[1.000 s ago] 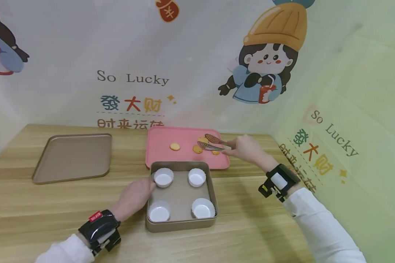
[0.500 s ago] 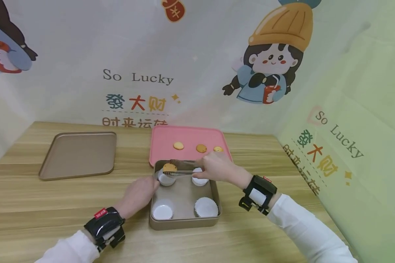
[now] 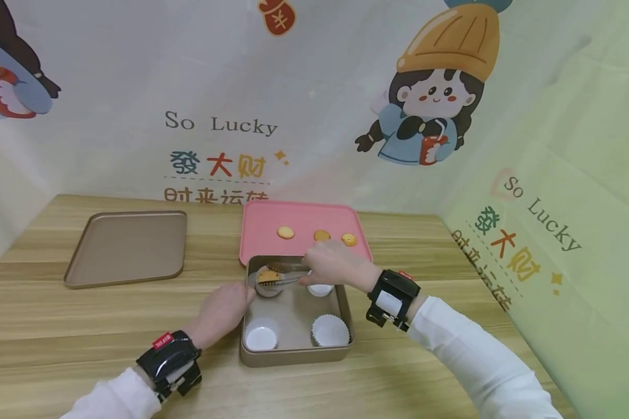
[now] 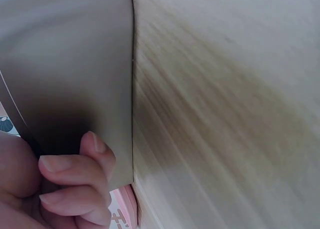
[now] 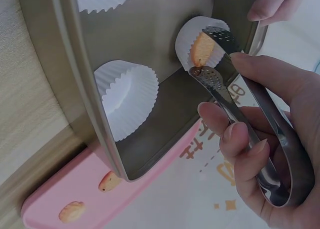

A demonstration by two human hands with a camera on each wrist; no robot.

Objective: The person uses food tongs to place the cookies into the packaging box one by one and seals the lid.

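My left hand (image 3: 226, 309) grips the left wall of a square brown baking pan (image 3: 297, 355), its curled fingers (image 4: 75, 171) against the outside. In my right hand (image 3: 331, 265) are perforated metal tongs (image 5: 250, 101). A golden cookie (image 5: 202, 50) lies between the tong tips, inside the far-left white paper baking cup (image 5: 187, 36). Beside it, the far-right paper cup (image 5: 127, 96) is partly covered by my right hand in the head view. Two more paper cups, near-left (image 3: 261, 337) and near-right (image 3: 330, 330), stand at the front of the pan.
Behind the pan lies a pink tray (image 3: 262, 215) with three cookies: a pale one (image 3: 285, 233), a browner one (image 3: 322, 235) and one at the right (image 3: 349, 239). A flat brown tray (image 3: 128, 247) is at the left of the wooden table (image 3: 110, 337). A printed cloth hangs behind.
My right hand has brought the tongs with a cookie from the pink tray leftward to the pan, then down into the far-left cup. My left hand keeps its grip on the pan.
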